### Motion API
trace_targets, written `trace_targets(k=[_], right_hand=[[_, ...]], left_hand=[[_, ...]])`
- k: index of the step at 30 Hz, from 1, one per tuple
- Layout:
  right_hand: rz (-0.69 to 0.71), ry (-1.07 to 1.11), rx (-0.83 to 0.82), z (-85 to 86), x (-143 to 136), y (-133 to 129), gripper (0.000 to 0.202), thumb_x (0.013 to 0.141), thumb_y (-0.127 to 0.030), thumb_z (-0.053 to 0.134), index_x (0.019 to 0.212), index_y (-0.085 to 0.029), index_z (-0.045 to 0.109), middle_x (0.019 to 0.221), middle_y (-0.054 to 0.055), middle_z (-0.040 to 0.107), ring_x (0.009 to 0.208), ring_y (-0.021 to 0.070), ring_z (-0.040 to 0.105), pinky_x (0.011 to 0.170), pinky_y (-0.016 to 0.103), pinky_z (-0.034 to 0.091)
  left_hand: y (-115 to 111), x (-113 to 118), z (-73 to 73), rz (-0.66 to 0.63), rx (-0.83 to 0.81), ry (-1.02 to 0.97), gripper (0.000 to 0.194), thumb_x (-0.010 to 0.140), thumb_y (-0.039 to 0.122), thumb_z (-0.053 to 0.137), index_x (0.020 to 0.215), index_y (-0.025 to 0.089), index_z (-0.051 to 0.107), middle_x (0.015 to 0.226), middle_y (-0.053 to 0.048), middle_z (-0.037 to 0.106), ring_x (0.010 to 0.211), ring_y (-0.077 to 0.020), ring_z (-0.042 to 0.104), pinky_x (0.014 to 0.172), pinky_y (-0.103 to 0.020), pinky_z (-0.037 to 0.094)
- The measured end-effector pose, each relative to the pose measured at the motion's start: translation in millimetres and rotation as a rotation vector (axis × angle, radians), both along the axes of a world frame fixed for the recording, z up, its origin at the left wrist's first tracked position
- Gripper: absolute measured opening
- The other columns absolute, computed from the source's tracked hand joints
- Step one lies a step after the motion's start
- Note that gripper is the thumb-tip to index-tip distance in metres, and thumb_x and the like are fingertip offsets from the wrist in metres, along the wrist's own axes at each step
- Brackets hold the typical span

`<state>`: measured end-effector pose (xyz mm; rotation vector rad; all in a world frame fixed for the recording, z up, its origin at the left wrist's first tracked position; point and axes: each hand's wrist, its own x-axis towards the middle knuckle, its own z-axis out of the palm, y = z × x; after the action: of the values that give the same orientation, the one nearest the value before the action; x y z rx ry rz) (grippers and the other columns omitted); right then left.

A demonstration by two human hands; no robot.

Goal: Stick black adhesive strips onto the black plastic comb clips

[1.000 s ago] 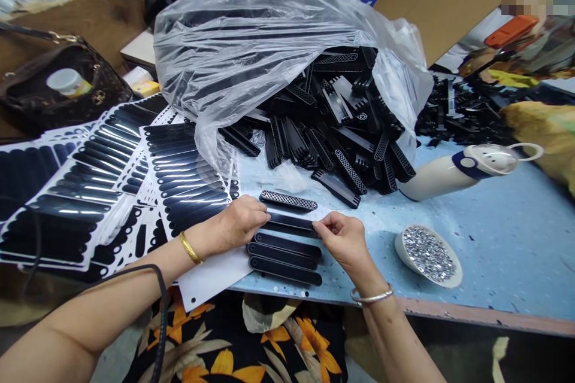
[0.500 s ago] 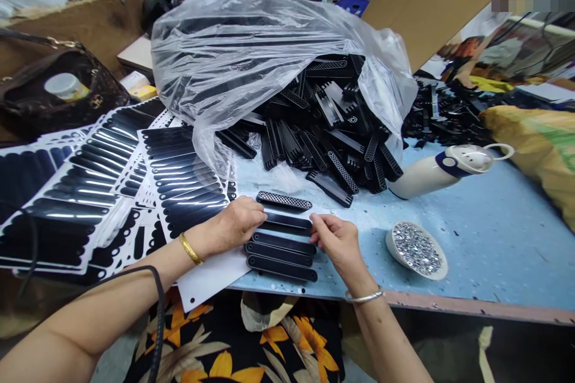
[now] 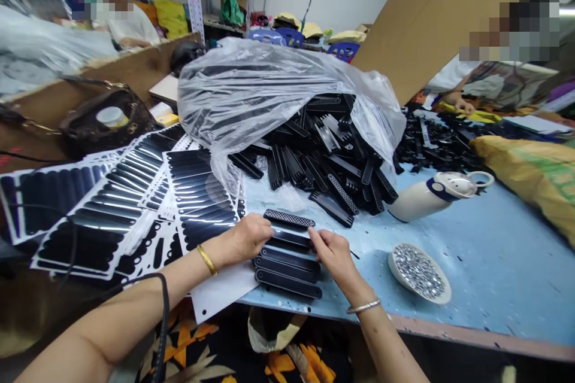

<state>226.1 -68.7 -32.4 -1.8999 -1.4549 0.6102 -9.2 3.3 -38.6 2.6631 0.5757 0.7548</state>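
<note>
My left hand [image 3: 252, 238] pinches the left end of a glossy black strip [image 3: 291, 239], and my right hand [image 3: 331, 251] pinches its right end. The strip spans level between both hands. Just behind it lies a black handle piece with a patterned face [image 3: 290, 218]. In front, several smooth black handle pieces [image 3: 287, 283] lie side by side on the blue table [image 3: 494, 263], partly over a white sheet [image 3: 224, 290]. Sheets of glossy black strips [image 3: 197, 191] spread out left of my left hand.
A plastic bag [image 3: 269, 78] spills black combs [image 3: 332, 206] behind my hands. On the right are a bowl of small shiny parts [image 3: 420, 272], a white bottle [image 3: 417, 198] and a yellow sack [image 3: 530, 173]. A handbag [image 3: 85, 131] sits left. People are behind at both sides.
The camera view has tilted up, so the table items appear lower. Both hands still hold the strip, which now sits closer to the patterned piece.
</note>
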Motion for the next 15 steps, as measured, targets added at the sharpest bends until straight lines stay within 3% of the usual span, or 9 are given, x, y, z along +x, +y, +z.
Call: trace_targets(k=[4, 11, 15], right_hand=[[0.025, -0.243, 0.04, -1.8, -8.5, 16.6, 0.056, 0.061, -0.073, 0.066, 0.043, -0.022, 0.049, 0.045, 0.001, 0.051, 0.045, 0.0129, 0.042, 0.046, 0.027, 0.025], [0.107, -0.252, 0.048, -6.3, 1.2, 16.8, 0.068, 0.077, -0.075, 0.038, 0.035, -0.022, 0.032, 0.038, 0.001, 0.042, 0.043, 0.0111, 0.038, 0.048, 0.028, 0.027], [0.094, -0.185, 0.047, -4.6, 6.2, 8.9, 0.067, 0.083, -0.071, 0.034, 0.039, -0.021, 0.045, 0.04, 0.002, 0.049, 0.044, 0.0127, 0.046, 0.048, 0.027, 0.033]], left_hand=[[0.1, 2.4, 4.2, 0.004, 0.044, 0.042, 0.022, 0.087, 0.008, 0.051, 0.072, 0.015, 0.066, 0.072, -0.005, 0.064, 0.07, -0.0154, 0.059, 0.07, -0.027, 0.047], [2.1, 3.1, 3.1, 0.031, 0.013, 0.054, 0.019, 0.084, 0.007, 0.056, 0.07, 0.015, 0.067, 0.074, -0.004, 0.067, 0.071, -0.0147, 0.061, 0.07, -0.025, 0.046], [1.9, 4.0, 4.0, 0.031, 0.007, 0.047, 0.018, 0.083, 0.007, 0.056, 0.072, 0.015, 0.067, 0.072, -0.003, 0.067, 0.071, -0.0144, 0.061, 0.07, -0.024, 0.046]])
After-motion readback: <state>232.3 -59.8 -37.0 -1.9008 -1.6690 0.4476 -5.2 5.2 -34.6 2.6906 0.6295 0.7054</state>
